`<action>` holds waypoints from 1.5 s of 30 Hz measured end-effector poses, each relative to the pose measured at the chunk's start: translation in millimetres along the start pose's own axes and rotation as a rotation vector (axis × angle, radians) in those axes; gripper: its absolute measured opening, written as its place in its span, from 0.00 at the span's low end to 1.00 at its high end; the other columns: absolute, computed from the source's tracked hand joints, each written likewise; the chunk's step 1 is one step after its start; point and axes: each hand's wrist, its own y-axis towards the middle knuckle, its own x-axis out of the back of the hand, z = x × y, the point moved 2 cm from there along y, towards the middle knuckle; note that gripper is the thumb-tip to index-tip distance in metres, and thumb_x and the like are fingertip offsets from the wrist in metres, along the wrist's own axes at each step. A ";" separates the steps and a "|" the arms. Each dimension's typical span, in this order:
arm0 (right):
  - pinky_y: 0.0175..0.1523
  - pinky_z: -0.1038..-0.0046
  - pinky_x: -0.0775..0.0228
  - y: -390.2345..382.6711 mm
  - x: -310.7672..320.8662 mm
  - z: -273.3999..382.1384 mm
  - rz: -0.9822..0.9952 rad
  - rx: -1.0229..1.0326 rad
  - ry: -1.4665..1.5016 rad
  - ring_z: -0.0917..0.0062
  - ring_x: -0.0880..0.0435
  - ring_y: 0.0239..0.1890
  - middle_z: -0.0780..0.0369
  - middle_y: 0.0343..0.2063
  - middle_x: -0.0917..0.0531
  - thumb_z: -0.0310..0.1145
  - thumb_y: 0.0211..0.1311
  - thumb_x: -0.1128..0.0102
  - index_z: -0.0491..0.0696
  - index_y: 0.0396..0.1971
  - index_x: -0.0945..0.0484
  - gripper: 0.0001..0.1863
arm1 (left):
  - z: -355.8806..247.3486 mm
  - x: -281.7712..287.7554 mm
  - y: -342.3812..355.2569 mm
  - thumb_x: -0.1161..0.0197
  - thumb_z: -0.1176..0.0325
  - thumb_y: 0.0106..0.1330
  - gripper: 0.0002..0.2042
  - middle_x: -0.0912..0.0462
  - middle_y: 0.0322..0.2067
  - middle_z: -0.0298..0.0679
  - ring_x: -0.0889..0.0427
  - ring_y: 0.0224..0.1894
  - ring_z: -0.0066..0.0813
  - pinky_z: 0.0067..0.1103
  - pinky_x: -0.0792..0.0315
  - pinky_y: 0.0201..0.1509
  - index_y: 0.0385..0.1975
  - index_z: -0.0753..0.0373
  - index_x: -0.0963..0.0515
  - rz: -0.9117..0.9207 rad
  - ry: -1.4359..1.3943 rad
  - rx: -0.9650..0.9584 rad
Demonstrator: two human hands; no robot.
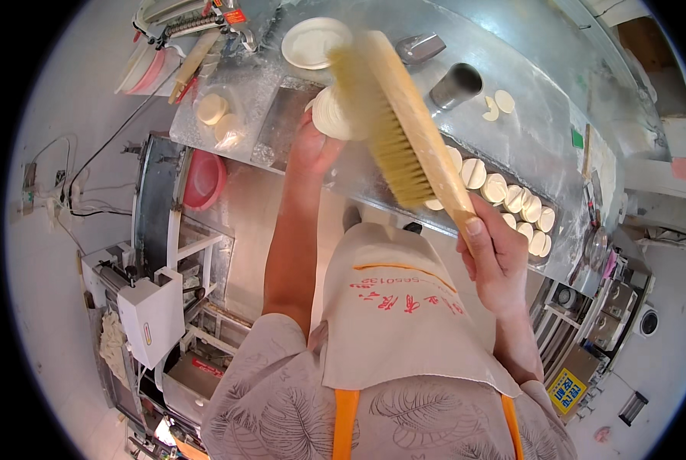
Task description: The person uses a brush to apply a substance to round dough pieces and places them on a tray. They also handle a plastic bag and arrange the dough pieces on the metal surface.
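Food workshop with dough discs (332,116)

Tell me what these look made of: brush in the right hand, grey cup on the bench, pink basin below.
Brush handle: likely wood, matte, pale tan. Bristles: yellowish, fine strands; natural or synthetic unclear.
Cup: probably metal, judging by its grey sheen.
Basin: likely plastic, smooth, evenly pink.

Red characters (412,303) and a number (387,287) mark the beige apron (420,349); a blue-and-yellow sign (567,392) carries lettering.
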 end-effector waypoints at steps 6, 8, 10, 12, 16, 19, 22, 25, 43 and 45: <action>0.30 0.79 0.33 1.2 -5.7 -4.4 -0.005 -0.062 -0.019 0.87 0.28 0.23 0.67 0.23 0.22 0.37 0.85 0.48 0.41 0.66 0.22 0.20 | -1.9 -2.3 -8.0 0.41 0.71 0.78 0.21 0.19 0.64 0.43 0.17 0.64 0.38 0.36 0.23 0.70 0.68 0.66 0.26 -0.015 0.178 -0.022; 0.30 0.79 0.32 -3.2 -0.3 -4.7 -0.025 -0.150 0.016 0.87 0.27 0.23 0.67 0.23 0.22 0.37 0.85 0.48 0.41 0.66 0.22 0.21 | -3.5 -3.5 -10.2 0.40 0.72 0.77 0.20 0.19 0.64 0.44 0.17 0.65 0.39 0.38 0.25 0.72 0.67 0.66 0.25 -0.018 0.103 -0.026; 0.30 0.79 0.32 -5.1 2.2 -4.7 -0.019 -0.177 0.028 0.87 0.27 0.23 0.67 0.23 0.22 0.37 0.85 0.48 0.40 0.66 0.22 0.21 | -4.9 5.8 -8.6 0.40 0.71 0.77 0.20 0.19 0.65 0.44 0.18 0.65 0.39 0.38 0.25 0.73 0.68 0.66 0.25 0.016 -0.053 0.008; 0.30 0.79 0.31 -6.1 3.2 -4.4 -0.009 -0.151 0.018 0.86 0.26 0.24 0.67 0.23 0.22 0.37 0.85 0.48 0.40 0.66 0.22 0.21 | -3.1 5.9 -9.5 0.40 0.71 0.78 0.21 0.20 0.65 0.44 0.19 0.66 0.39 0.39 0.26 0.74 0.68 0.65 0.26 0.017 -0.055 0.003; 0.31 0.78 0.30 -2.3 -5.0 2.6 0.006 0.023 -0.087 0.84 0.25 0.24 0.64 0.24 0.21 0.35 0.84 0.46 0.40 0.66 0.22 0.20 | 2.1 26.2 -10.9 0.41 0.70 0.78 0.21 0.20 0.66 0.44 0.20 0.67 0.39 0.39 0.28 0.75 0.68 0.65 0.26 -0.045 0.001 0.020; 0.32 0.77 0.29 0.3 -6.5 6.0 -0.004 0.029 -0.144 0.82 0.23 0.25 0.63 0.25 0.20 0.34 0.83 0.45 0.40 0.65 0.21 0.19 | 6.6 27.2 -13.9 0.45 0.62 0.82 0.24 0.25 0.71 0.45 0.25 0.72 0.42 0.41 0.31 0.78 0.73 0.66 0.31 0.111 -0.203 0.040; 0.33 0.75 0.28 0.4 -5.5 2.0 -0.024 -0.002 -0.122 0.81 0.21 0.26 0.62 0.26 0.19 0.33 0.82 0.45 0.41 0.64 0.21 0.18 | 4.3 23.5 -9.9 0.44 0.60 0.81 0.25 0.25 0.71 0.43 0.26 0.72 0.42 0.40 0.33 0.79 0.73 0.64 0.31 0.070 0.015 0.027; 0.33 0.74 0.26 1.6 -8.1 2.0 -0.020 0.070 -0.191 0.78 0.20 0.26 0.60 0.27 0.18 0.32 0.81 0.44 0.43 0.64 0.20 0.18 | 6.7 29.1 -11.7 0.44 0.59 0.81 0.25 0.25 0.71 0.42 0.27 0.73 0.42 0.41 0.34 0.79 0.73 0.63 0.32 0.047 -0.014 0.006; 0.32 0.73 0.27 -3.1 -1.7 -4.4 -0.032 0.168 -0.371 0.77 0.20 0.25 0.59 0.25 0.19 0.31 0.80 0.44 0.45 0.64 0.20 0.18 | -5.7 42.0 -12.3 0.42 0.63 0.79 0.21 0.21 0.66 0.43 0.21 0.68 0.40 0.39 0.26 0.73 0.68 0.64 0.26 -0.073 -0.062 0.003; 0.32 0.74 0.27 -14.7 9.2 -18.7 -0.031 0.104 -0.409 0.78 0.20 0.25 0.60 0.24 0.20 0.31 0.81 0.44 0.45 0.64 0.19 0.18 | -12.1 37.4 -11.2 0.43 0.61 0.80 0.25 0.25 0.71 0.45 0.26 0.72 0.43 0.39 0.33 0.78 0.72 0.65 0.30 -0.068 -0.054 0.017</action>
